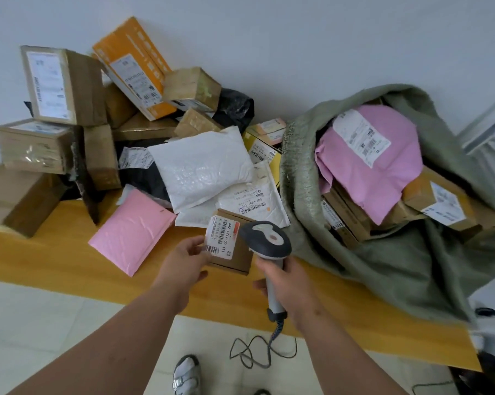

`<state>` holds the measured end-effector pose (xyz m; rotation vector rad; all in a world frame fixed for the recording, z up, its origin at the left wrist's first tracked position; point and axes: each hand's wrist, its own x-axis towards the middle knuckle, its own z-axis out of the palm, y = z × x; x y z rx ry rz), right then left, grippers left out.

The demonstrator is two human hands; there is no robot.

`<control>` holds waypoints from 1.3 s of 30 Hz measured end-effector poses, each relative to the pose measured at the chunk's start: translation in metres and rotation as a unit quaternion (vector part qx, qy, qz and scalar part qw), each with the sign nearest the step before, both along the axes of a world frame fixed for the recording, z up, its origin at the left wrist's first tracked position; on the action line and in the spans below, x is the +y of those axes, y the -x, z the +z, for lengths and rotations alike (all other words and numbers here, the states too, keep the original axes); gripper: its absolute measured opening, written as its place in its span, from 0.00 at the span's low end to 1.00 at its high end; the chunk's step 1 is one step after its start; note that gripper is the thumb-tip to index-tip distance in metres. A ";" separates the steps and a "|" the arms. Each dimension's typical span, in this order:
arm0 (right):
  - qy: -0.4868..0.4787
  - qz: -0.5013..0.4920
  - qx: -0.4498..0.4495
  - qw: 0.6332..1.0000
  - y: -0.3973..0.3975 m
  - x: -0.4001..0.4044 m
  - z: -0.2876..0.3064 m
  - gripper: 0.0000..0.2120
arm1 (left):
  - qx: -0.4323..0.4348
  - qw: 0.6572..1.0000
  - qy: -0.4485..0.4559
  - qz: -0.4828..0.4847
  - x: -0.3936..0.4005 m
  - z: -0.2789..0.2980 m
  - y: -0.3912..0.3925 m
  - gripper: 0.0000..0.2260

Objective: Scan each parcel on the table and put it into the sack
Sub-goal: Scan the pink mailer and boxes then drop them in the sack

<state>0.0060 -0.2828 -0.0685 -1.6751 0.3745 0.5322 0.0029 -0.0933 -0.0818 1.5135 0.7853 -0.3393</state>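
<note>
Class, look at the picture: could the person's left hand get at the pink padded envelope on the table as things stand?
Probably not at once: the left hand already holds a small brown box. The pink padded envelope lies uncovered just to its left, so the way itself looks free.

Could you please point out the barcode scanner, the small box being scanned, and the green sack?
barcode scanner (264, 238): head view, on its grey head.
small box (234, 256): head view, on its bare cardboard side.
green sack (306, 178): head view, on its left wall.
</note>
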 end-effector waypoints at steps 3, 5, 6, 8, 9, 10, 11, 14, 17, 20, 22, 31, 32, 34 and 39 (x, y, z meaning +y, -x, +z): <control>0.041 0.048 -0.044 0.997 0.006 -0.014 0.011 0.05 | -0.026 0.999 -0.020 -0.001 -0.007 0.011 0.000 0.13; 0.039 0.084 -0.074 0.993 0.011 -0.023 0.019 0.04 | -0.043 0.999 -0.029 -0.003 -0.013 0.019 -0.001 0.12; 0.029 0.093 -0.086 0.991 0.013 -0.027 0.023 0.03 | -0.053 0.998 -0.034 -0.002 -0.016 0.023 -0.001 0.12; 0.015 0.111 -0.116 0.987 0.018 -0.032 0.030 0.05 | -0.071 0.996 -0.048 0.001 -0.023 0.030 0.000 0.12; 0.017 0.120 -0.132 0.984 0.020 -0.035 0.032 0.06 | -0.078 0.995 -0.054 0.004 -0.026 0.033 0.000 0.12; 0.022 0.128 -0.143 0.981 0.021 -0.037 0.033 0.07 | -0.085 0.995 -0.059 0.006 -0.029 0.036 0.001 0.12; 0.026 0.133 -0.150 0.979 0.023 -0.039 0.035 0.08 | -0.090 0.994 -0.061 0.007 -0.032 0.038 0.002 0.12; 0.037 0.149 -0.165 0.974 0.027 -0.048 0.039 0.08 | -0.097 0.993 -0.063 0.009 -0.038 0.044 0.005 0.12; 0.035 0.151 -0.181 0.971 0.032 -0.056 0.043 0.05 | -0.110 0.992 -0.066 0.013 -0.043 0.050 0.009 0.12; 0.032 0.155 -0.194 0.968 0.036 -0.063 0.045 0.04 | -0.122 0.990 -0.073 0.014 -0.047 0.056 0.012 0.13; 0.032 0.157 -0.199 0.967 0.039 -0.067 0.048 0.03 | -0.129 0.989 -0.075 0.015 -0.050 0.059 0.014 0.12; 0.045 0.151 -0.211 0.965 0.046 -0.085 0.058 0.06 | -0.137 0.988 -0.075 0.013 -0.068 0.059 0.023 0.12; 0.046 0.151 -0.210 0.965 0.047 -0.087 0.059 0.06 | -0.138 0.988 -0.073 0.014 -0.069 0.059 0.023 0.12; 0.049 0.153 -0.208 0.965 0.049 -0.092 0.060 0.06 | -0.141 0.987 -0.069 0.014 -0.074 0.059 0.023 0.11; 0.044 0.147 -0.210 0.966 0.054 -0.102 0.065 0.04 | -0.146 0.987 -0.069 0.010 -0.081 0.061 0.024 0.10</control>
